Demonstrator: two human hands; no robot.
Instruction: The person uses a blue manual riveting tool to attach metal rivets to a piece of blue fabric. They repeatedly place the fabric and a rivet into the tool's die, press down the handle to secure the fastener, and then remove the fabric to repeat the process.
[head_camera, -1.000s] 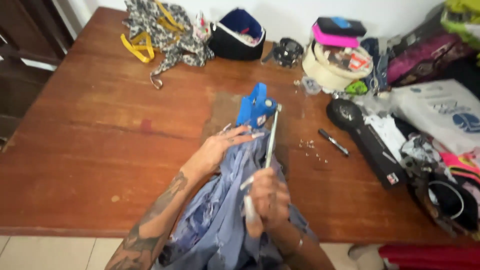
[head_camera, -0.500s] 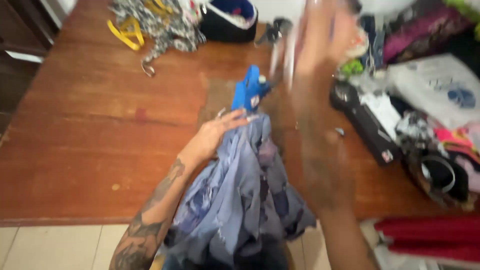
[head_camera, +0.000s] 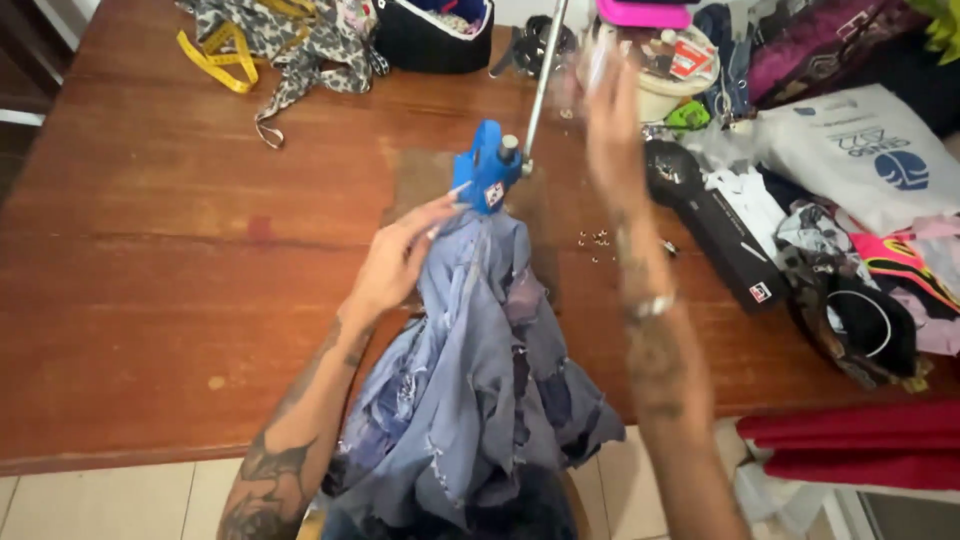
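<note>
Now the left hand pinches blue fabric at the blue press. Beyond the press, the blurred right hand lifts open-fingered beside its lever. Small rivets lie right of the press, near a black case.

This looks like a home sewing or clothing workshop. A wooden tabletop carries a blue hand press with a long metal lever, a yellow measuring tape, small metal studs and a worn denim garment. Fabric, bags and clothing pile up along the right side, above a tiled floor.
</note>
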